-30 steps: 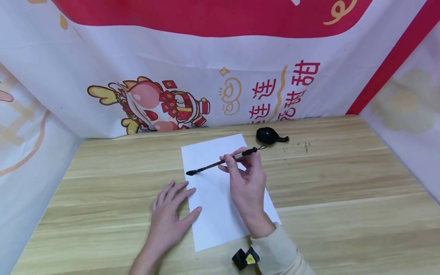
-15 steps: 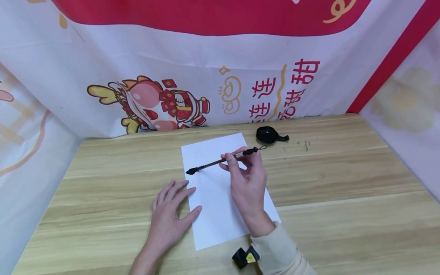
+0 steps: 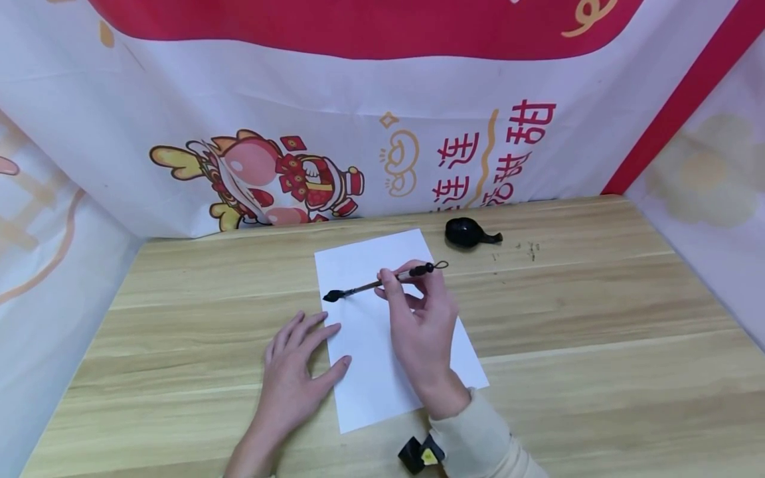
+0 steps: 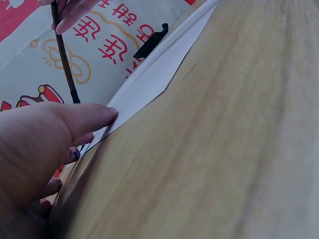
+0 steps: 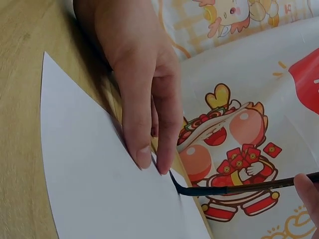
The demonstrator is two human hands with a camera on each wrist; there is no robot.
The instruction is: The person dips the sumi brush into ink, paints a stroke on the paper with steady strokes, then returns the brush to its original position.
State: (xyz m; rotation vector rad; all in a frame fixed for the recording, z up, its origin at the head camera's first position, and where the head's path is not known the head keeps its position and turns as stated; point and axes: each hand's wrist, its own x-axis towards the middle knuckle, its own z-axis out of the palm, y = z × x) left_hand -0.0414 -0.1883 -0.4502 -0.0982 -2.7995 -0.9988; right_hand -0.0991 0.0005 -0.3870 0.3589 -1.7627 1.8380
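A writing brush [image 3: 364, 287] with a black-inked tip and a looped cord is pinched between the thumb and fingers of my right hand [image 3: 425, 325]. Its bent bristles [image 5: 192, 190] press on the sheet of white paper [image 3: 376, 372] near the left edge, in the right wrist view. My left hand [image 3: 295, 375] lies flat with spread fingers, fingertips on the paper's left margin. In the left wrist view, its thumb [image 4: 92, 117] rests on the paper's edge. Any mark beneath the bristles is hidden.
A black rounded dish-like object with a short spout [image 3: 469, 234] stands behind the paper at right, beside dark specks [image 3: 528, 249] on the wooden table [image 3: 597, 318]. A printed cloth [image 3: 269, 86] hangs behind. A black device with a yellow label [image 3: 421, 455] sits at my right cuff.
My right hand has shifted a little to the left, carrying the brush's tail end with it. The bristles stay near the same spot, and my left hand has not moved.
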